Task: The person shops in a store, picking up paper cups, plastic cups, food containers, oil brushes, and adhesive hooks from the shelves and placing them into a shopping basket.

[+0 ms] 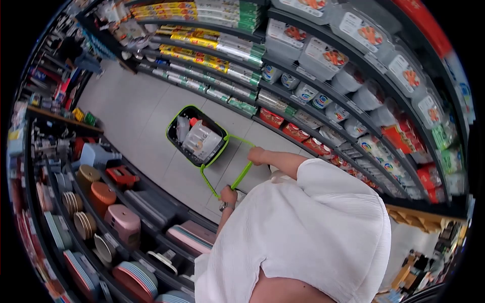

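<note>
Both of my hands grip the bright green handle (243, 175) of a rolling shopping basket. My left hand (228, 194), with a watch on its wrist, is closed round the near-left end of the grip bar. On the other end, my right hand (256, 155) is wrapped round the bar. Ahead of me on the floor is the black basket (194, 160) with its green rim. Inside it lie a large pale package (201, 141) with printed letters, something red (193, 121) and a clear plastic item (183, 129) whose kind I cannot make out.
Shelves on the right hold yellow boxes (202, 59), clear food containers (323, 58) and red packs (295, 133). Left shelves carry a pink bin (123, 222), an orange bin (102, 198) and stacked plates (136, 278). A tiled aisle floor (146, 113) runs between them.
</note>
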Available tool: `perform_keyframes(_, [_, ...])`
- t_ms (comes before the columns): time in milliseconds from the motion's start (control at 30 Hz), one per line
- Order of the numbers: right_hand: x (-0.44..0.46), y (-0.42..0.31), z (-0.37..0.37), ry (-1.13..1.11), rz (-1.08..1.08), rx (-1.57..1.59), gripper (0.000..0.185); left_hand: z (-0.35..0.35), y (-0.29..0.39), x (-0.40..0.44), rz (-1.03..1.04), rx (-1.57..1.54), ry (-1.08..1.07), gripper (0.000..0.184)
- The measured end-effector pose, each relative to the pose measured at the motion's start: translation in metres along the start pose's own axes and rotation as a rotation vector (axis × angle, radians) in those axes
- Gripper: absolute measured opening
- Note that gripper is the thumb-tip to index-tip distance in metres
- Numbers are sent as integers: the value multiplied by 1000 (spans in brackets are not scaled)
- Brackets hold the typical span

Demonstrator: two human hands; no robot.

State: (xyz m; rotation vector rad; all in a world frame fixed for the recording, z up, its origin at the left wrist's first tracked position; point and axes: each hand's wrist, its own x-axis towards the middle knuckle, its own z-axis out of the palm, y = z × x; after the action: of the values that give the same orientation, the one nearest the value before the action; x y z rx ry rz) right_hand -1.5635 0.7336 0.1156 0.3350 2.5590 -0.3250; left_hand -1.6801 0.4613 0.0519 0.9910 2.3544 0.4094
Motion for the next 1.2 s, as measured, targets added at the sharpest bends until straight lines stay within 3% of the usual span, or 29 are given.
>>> perform_keyframes(167, [-21, 80, 4, 24, -96, -29, 13, 17, 83, -16, 24, -37, 114, 20])
perform_keyframes(400, [-72, 165, 30, 88, -168, 15, 11, 80, 179, -34, -102, -36, -59, 23])
perform_keyframes(500, [-101, 185, 46, 105, -197, 6, 11, 98, 203, -44, -177, -66, -282, 33])
perform_keyframes(600, [-138, 186, 51, 141, -145, 65, 10, 105, 198, -62, -124, -108, -309, 39])
perform_keyframes(667, [-156, 185, 62, -1, -146, 13, 11, 114, 185, -79, -66, -159, -298, 40])
perform_keyframes(1033, [-255, 137, 134, 61, -113, -50, 13, 183, 172, -178, 69, -115, -299, 28])
perform_keyframes(1100, [-268, 127, 140, 55, -88, -81, 13, 186, 181, -203, 87, -142, -231, 23])
perform_keyframes(1167, [-287, 111, 145, 9, -95, -45, 13, 183, 194, -233, -2, -32, -34, 20])
perform_keyframes(1200, [-293, 101, 147, 16, -78, -50, 13, 182, 197, -243, -56, -23, -51, 20])
